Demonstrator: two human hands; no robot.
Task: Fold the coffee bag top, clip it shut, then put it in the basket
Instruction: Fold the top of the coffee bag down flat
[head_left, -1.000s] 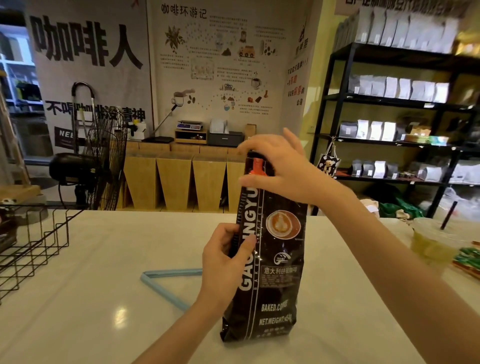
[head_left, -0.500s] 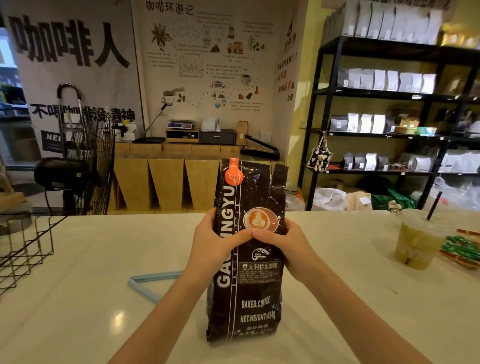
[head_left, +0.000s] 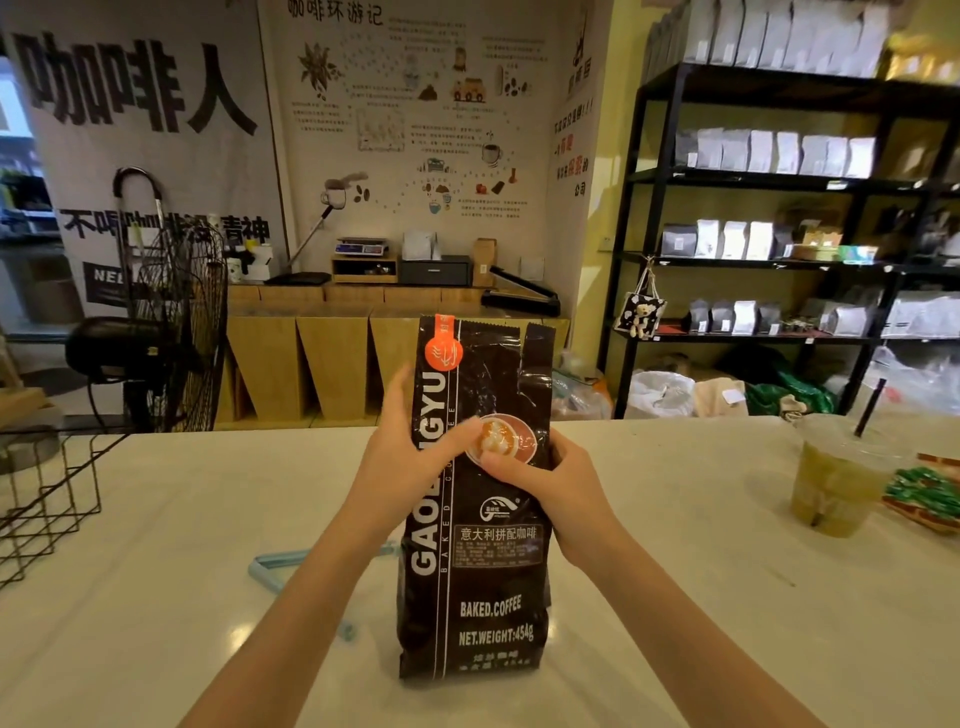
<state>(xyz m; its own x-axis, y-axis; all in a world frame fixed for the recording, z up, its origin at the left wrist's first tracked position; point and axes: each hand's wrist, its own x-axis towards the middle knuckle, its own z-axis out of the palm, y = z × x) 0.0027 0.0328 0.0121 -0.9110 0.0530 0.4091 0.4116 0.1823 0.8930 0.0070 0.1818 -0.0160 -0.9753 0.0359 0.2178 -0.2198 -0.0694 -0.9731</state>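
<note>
A tall black coffee bag (head_left: 483, 571) with white lettering and an orange seal stands upright on the white counter (head_left: 182, 597) in front of me. Its top is unfolded and stands straight up. My left hand (head_left: 400, 457) grips the bag's left side at mid-height, thumb across the front. My right hand (head_left: 550, 488) grips the right side, thumb on the cup picture. A light blue bag clip (head_left: 280, 569) lies open on the counter behind my left forearm, partly hidden. The black wire basket (head_left: 47, 499) sits at the counter's left edge.
A plastic cup of green drink (head_left: 836, 478) with a black straw stands at the right, next to green and red packets (head_left: 930, 499). Beyond the counter are a floor fan (head_left: 171, 322), a wooden bench and black shelves (head_left: 779, 218) of bags.
My right hand came down from the bag's top to its right side, so both hands now hold the bag at mid-height. The unfolded top is uncovered. The bag stays upright.
</note>
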